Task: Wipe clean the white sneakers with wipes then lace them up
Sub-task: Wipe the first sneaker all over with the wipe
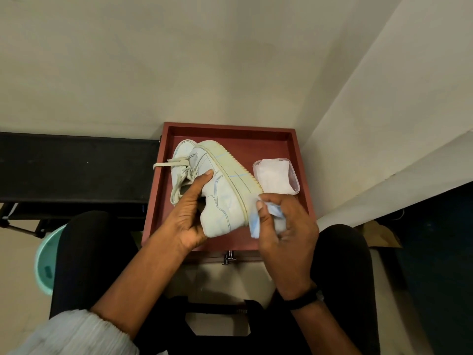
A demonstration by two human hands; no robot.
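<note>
My left hand (188,213) grips a white sneaker (222,198) by its collar and holds it tilted on its side, the yellowed sole edge turned up and to the right. My right hand (284,226) pinches a crumpled white-and-blue wipe (256,226) against the sneaker's heel end. A second white sneaker (183,160) lies behind the first on the red-brown tray (294,139), with a loose lace (163,164) trailing over the tray's left rim.
A clear plastic tub (291,172) holding white wipes sits at the tray's right side. A black bench (76,165) runs to the left. A teal bucket (47,260) stands by my left knee. White walls close in behind and at the right.
</note>
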